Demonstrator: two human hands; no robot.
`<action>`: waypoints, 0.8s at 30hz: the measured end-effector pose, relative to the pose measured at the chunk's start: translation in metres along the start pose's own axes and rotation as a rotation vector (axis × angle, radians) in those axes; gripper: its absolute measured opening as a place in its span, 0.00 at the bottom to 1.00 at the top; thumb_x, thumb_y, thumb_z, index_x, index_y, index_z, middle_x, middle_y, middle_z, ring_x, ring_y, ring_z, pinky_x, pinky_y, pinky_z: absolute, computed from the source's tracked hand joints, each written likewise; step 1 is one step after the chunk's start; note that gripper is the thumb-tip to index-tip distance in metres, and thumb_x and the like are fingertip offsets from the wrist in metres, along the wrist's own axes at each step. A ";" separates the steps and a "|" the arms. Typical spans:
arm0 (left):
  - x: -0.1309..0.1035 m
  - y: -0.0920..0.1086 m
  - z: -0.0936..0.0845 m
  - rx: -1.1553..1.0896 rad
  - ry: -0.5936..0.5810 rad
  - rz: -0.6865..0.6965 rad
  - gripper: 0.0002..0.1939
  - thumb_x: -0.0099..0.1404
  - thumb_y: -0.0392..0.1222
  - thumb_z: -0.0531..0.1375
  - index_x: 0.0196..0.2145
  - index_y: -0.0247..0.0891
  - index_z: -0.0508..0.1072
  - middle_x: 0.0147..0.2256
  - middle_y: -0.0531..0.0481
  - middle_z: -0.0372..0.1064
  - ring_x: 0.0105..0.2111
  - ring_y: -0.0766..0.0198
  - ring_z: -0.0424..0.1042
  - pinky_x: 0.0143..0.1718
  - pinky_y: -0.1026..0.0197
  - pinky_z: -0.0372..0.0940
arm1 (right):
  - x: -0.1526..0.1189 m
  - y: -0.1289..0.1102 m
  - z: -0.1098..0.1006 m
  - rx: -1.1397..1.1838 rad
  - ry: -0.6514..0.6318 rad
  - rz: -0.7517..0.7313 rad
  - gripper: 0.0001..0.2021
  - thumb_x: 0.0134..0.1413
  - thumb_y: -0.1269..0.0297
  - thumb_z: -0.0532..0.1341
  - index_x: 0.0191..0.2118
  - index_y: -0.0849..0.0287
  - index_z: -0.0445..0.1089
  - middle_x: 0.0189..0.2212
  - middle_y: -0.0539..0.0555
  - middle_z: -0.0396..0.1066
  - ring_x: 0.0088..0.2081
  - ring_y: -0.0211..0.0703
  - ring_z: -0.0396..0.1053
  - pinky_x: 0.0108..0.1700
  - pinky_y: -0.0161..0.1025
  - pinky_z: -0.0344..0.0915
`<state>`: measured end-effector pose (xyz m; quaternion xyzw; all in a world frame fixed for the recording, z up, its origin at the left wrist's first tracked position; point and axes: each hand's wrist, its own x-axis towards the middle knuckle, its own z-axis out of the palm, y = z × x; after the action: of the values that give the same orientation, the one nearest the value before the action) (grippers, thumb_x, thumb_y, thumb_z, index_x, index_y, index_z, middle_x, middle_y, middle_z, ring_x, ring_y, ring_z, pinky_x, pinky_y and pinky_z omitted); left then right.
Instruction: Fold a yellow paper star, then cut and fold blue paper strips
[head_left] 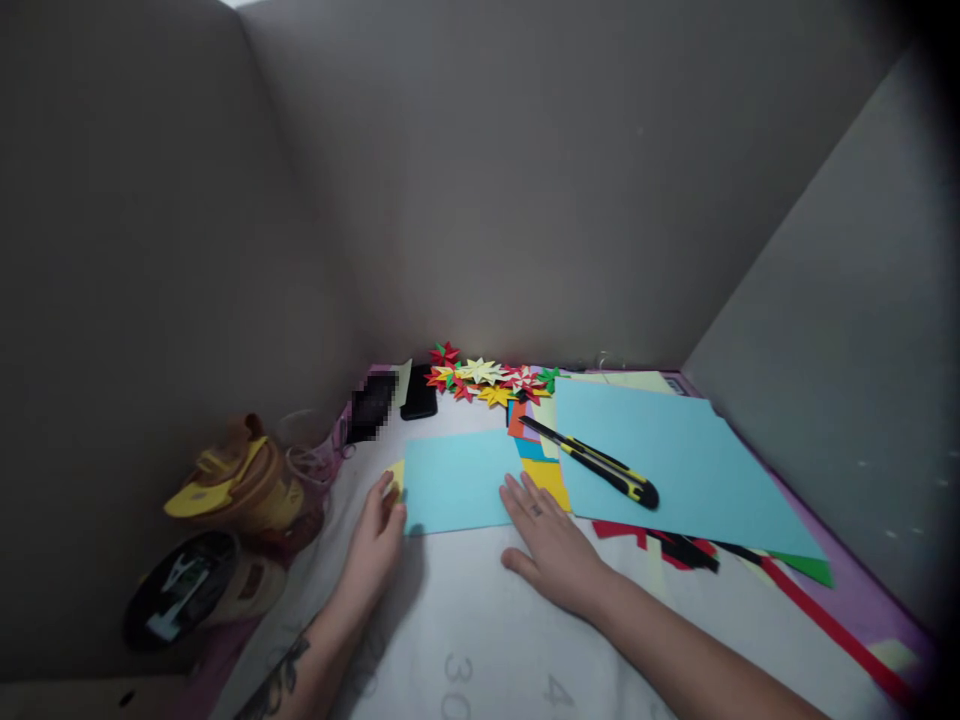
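A small light-blue sheet (457, 480) lies flat on the tabletop (450, 590), a little below the centre of the frame, between the two hands. The left hand (377, 530) is at its left edge, thumb and fingers curled with a narrow gap between them; a bit of yellow paper (398, 478) shows just beside the fingers, and whether they grip it or the sheet I cannot tell. The right hand (551, 545) lies palm down at the sheet's lower right corner, fingers extended and close together, thumb held wide, fingertips touching the sheet's edge, holding nothing between them. Right of centre, a large blue sheet (697, 460) covers part of a green sheet (806, 567), and a black-and-yellow utility knife (609, 472) lies diagonally across its left edge, the tip pointing to the upper left. Below this sheet are red and black scraps (686, 552), and a red strip (840, 630) runs toward the lower right corner. Near the back edge, folded paper stars (484, 373) in red, yellow, green and cream are clustered, with a black phone (419, 393) to their left. At the lower left stand a yellow-and-brown bag (255, 495) and a dark round item (180, 592) bearing white lettering.
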<state>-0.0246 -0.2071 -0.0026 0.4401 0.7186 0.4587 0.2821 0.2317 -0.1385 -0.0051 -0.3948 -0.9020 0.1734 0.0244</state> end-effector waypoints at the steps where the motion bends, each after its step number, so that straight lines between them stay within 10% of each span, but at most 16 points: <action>1: -0.001 0.000 -0.002 -0.105 -0.004 -0.071 0.26 0.64 0.43 0.48 0.59 0.37 0.53 0.60 0.37 0.55 0.57 0.57 0.61 0.55 0.52 0.60 | 0.000 0.000 0.000 0.006 -0.039 -0.023 0.35 0.57 0.54 0.52 0.66 0.62 0.41 0.67 0.55 0.32 0.66 0.50 0.25 0.65 0.52 0.36; 7: 0.008 0.011 -0.010 -0.131 -0.016 -0.133 0.23 0.63 0.42 0.50 0.55 0.39 0.58 0.59 0.38 0.57 0.53 0.55 0.65 0.49 0.52 0.65 | 0.001 0.000 0.000 0.013 -0.071 -0.037 0.35 0.58 0.52 0.50 0.66 0.63 0.40 0.66 0.55 0.33 0.66 0.51 0.27 0.65 0.53 0.37; 11: 0.060 0.024 -0.013 0.337 0.155 0.158 0.26 0.59 0.35 0.53 0.56 0.34 0.58 0.56 0.38 0.59 0.57 0.53 0.58 0.57 0.49 0.56 | 0.001 -0.001 0.001 0.010 -0.071 -0.025 0.35 0.58 0.53 0.51 0.66 0.63 0.41 0.66 0.55 0.33 0.66 0.51 0.28 0.65 0.53 0.37; 15: 0.123 0.020 -0.017 0.481 0.372 0.136 0.35 0.53 0.25 0.51 0.60 0.28 0.48 0.52 0.37 0.64 0.55 0.57 0.60 0.56 0.56 0.56 | 0.001 -0.001 0.001 0.007 -0.077 -0.021 0.35 0.58 0.53 0.51 0.66 0.62 0.39 0.66 0.54 0.32 0.66 0.51 0.28 0.65 0.52 0.37; 24: 0.169 0.000 -0.017 0.680 0.317 0.038 0.37 0.51 0.25 0.54 0.59 0.28 0.47 0.53 0.35 0.64 0.59 0.52 0.53 0.57 0.50 0.48 | 0.001 0.002 0.000 0.055 -0.085 -0.043 0.35 0.58 0.53 0.51 0.66 0.60 0.38 0.66 0.52 0.30 0.66 0.51 0.27 0.65 0.52 0.36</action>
<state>-0.1150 -0.0634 0.0044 0.4453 0.8563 0.2617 -0.0034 0.2324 -0.1366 -0.0054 -0.3667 -0.9054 0.2141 0.0004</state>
